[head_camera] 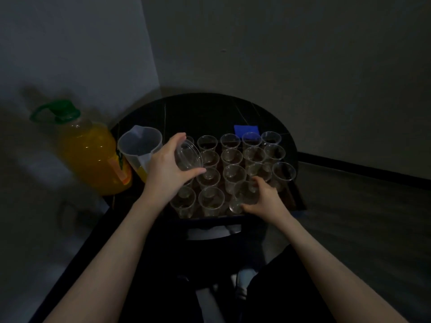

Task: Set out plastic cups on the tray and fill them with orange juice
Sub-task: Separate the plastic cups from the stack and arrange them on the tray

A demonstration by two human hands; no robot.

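Above the tray (299,197) of clear cups, the left hand (166,169) grips a tilted stack of plastic cups (188,155), while the right hand (264,198) curls around one cup (243,195) at the tray's near edge.

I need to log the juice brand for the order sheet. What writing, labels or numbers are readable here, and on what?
Juice bottle: its orange label bears dark marks, too dim and blurred to read.
Measuring jug: no scale or text legible.
Blue square: no writing visible.
Nothing readable.

Clear cups (211,200), orange juice bottle (91,150) with green cap (61,111), blue square (246,130), black table (205,113).
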